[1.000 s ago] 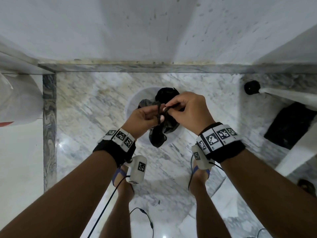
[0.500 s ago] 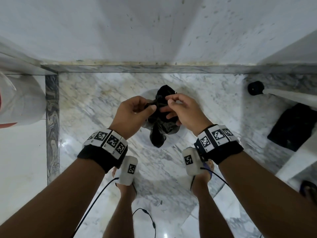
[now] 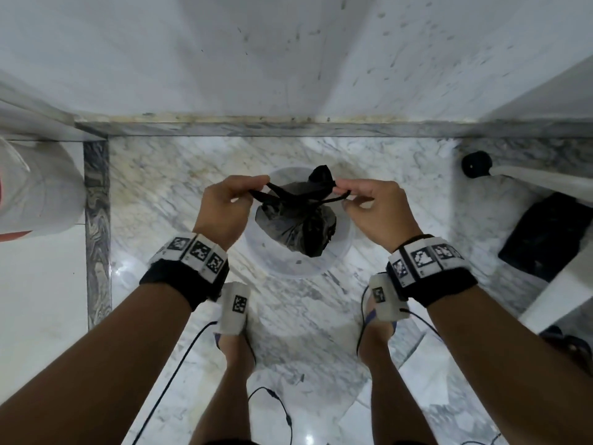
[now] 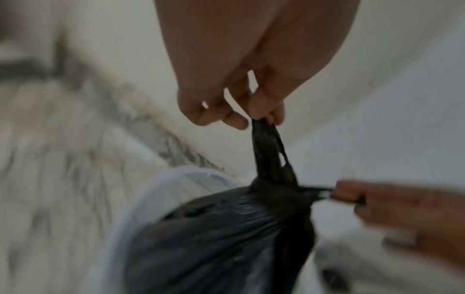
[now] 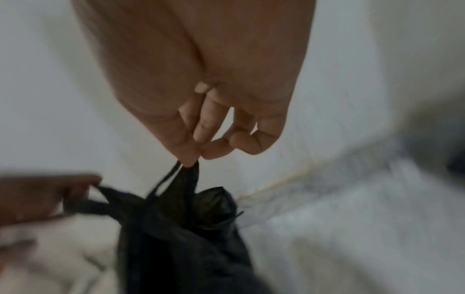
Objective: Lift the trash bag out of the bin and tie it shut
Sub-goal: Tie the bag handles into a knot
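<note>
A black trash bag (image 3: 295, 224) hangs above the round white bin (image 3: 290, 266) on the marble floor. Its neck is gathered into a knot (image 3: 313, 205), with two handle strips stretched out sideways. My left hand (image 3: 229, 200) pinches the left strip (image 4: 268, 151) between thumb and fingers. My right hand (image 3: 364, 203) pinches the right strip (image 5: 181, 183) the same way. The two hands are held apart, one on each side of the bag (image 4: 221, 238). The wrist views are blurred. What the bag (image 5: 181, 248) contains is hidden.
A marble skirting (image 3: 288, 128) and a white wall (image 3: 288, 53) lie just behind the bin. A white object (image 3: 35, 194) stands at the left, a black item (image 3: 548, 232) and a white bar (image 3: 542, 179) at the right. My feet (image 3: 234, 351) and cables (image 3: 179, 364) are below.
My hands, close together at the bag's neck a second ago, have drawn apart sideways, pulling the two strips taut. The bag now hangs bunched shut at its neck.
</note>
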